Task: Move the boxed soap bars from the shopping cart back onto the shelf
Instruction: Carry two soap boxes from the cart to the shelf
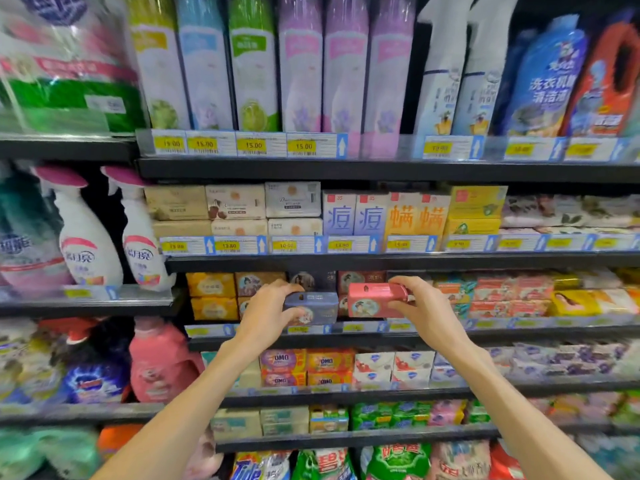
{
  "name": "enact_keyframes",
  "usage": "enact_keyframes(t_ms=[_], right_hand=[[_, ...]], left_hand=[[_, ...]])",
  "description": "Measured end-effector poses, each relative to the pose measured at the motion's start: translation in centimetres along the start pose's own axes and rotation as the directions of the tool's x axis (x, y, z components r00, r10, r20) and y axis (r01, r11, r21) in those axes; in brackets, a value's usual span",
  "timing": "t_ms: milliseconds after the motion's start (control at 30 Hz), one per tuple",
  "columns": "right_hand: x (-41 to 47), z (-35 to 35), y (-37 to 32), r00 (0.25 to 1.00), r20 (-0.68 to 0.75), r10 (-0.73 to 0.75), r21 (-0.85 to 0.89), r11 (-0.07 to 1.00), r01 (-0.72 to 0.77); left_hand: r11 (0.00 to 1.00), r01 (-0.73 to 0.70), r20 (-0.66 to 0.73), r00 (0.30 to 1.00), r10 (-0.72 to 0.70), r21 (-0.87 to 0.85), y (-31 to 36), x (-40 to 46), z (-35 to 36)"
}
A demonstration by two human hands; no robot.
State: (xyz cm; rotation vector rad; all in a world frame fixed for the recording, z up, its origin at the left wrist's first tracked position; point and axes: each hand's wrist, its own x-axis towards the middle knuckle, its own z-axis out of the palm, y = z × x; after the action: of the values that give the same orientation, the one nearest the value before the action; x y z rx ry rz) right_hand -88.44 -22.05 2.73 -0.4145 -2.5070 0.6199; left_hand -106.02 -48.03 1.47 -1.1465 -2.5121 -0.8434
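Observation:
My left hand [266,313] grips a blue-grey boxed soap bar [313,307] by its left end, thumb below and fingers over the top. My right hand [420,308] grips a red boxed soap bar [372,301] by its right end. Both boxes are held side by side at the front of the third shelf [346,336], in front of matching dark and red boxes stacked behind. The shopping cart is out of view.
Yellow and brown soap boxes [211,294] sit left of my hands, and green, red and yellow ones [502,296] to the right. Price-tag rails run along each shelf edge. White spray bottles [86,237] stand on the left bay. Packed shelves continue above and below.

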Motion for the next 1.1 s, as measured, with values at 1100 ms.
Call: enact_keyframes(t_ms=[1100], right_hand=[[1.9,4.1,-0.8,0.997,0.031,-0.072,-0.291,0.954,0.078]], left_hand=[[0.94,-0.018,0.033,0.999,0.007,0.342,-1.7,1.5,5.7]])
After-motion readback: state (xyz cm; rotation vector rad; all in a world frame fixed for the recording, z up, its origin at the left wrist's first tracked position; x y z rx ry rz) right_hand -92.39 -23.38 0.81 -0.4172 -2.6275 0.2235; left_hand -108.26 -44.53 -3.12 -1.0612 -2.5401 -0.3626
